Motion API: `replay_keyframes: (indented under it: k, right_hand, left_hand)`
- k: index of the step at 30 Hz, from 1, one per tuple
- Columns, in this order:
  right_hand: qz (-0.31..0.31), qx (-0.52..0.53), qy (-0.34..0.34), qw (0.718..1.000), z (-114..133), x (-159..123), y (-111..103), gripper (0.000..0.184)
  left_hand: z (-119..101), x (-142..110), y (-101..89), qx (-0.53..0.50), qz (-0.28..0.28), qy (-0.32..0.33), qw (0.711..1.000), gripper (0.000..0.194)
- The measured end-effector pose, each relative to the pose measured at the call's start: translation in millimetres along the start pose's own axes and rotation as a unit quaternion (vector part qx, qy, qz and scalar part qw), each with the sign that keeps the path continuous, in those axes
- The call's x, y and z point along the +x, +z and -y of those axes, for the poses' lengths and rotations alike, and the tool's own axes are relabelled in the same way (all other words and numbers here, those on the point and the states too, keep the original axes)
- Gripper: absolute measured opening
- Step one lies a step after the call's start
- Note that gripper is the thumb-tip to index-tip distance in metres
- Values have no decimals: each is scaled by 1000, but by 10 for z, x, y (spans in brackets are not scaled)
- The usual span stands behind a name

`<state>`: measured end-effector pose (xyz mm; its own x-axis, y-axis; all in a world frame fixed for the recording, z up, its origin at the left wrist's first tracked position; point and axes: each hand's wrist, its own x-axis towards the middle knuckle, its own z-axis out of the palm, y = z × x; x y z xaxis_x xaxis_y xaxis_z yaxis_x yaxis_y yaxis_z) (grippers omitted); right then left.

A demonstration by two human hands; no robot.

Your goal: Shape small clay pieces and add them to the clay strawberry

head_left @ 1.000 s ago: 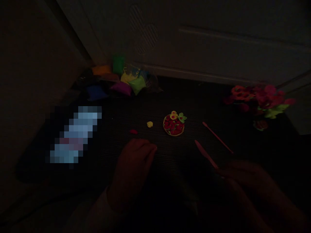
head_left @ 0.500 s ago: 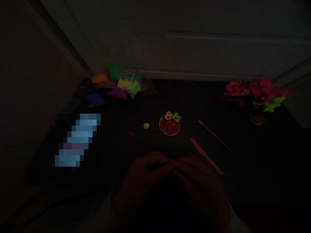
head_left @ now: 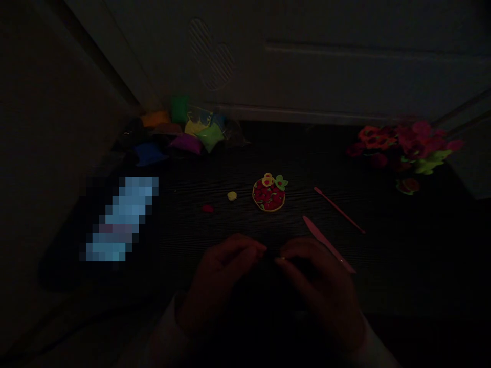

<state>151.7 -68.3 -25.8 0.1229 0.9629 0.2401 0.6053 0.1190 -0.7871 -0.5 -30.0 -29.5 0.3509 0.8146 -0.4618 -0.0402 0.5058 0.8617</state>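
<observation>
My right hand (head_left: 324, 278) pinches a tiny yellowish bit of clay (head_left: 283, 258) between thumb and forefinger. Facing it across a small gap, my left hand (head_left: 224, 271) has its thumb and fingers pressed together; whatever they hold, if anything, is too dark to make out. Beyond the hands lies a round clay piece (head_left: 269, 197) with a yellow rim, red balls and two small flowers on top. To its left are a yellow clay lump (head_left: 232, 196) and a small red clay piece (head_left: 207, 209). A pink clay knife (head_left: 326, 243) lies beside my right hand.
A thin pink modelling stick (head_left: 339, 210) lies right of the round piece. Several colourful clay packets (head_left: 186, 143) sit at the back left. A lit, blurred screen (head_left: 123, 220) is at left. Bright clay flowers (head_left: 416, 145) stand at the back right. The room is dim.
My hands have parted; their fingertips were together before. The yellowish bit now shows in my right fingertips. The view has shifted slightly.
</observation>
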Motion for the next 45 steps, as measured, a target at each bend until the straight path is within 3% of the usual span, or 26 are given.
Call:
replay_keyframes:
  k: [11, 16, 22, 26, 35, 42, 45]
  right_hand:
    - [14, -3, 20, 1000, -16, -21, -11, 14]
    - [0, 2, 21, 1000, -12, -44, -14, 4]
    - [-14, -11, -2, 1000, -18, -35, 1, 5]
    - [5, -19, 1, 1000, -16, -38, 1, 1]
    - [42, -39, 37, 998, -23, -68, -17, 17]
    - [68, -40, -13, 997, -29, -46, 4, 10]
    - [71, -49, -37, 996, -64, -55, 20, 18]
  left_hand:
    - [35, -6, -10, -34, 2, 0, 999, 12]
    - [31, -6, -11, -46, 5, -4, 999, 11]
    - [74, 10, -32, -51, 13, 7, 999, 11]
    - [74, 5, -27, -66, 24, 9, 998, 10]
    - [62, -2, -20, -70, 22, 11, 997, 11]
    - [74, -2, -25, -87, 25, 24, 996, 10]
    - [72, -7, -20, -106, 32, 11, 994, 10]
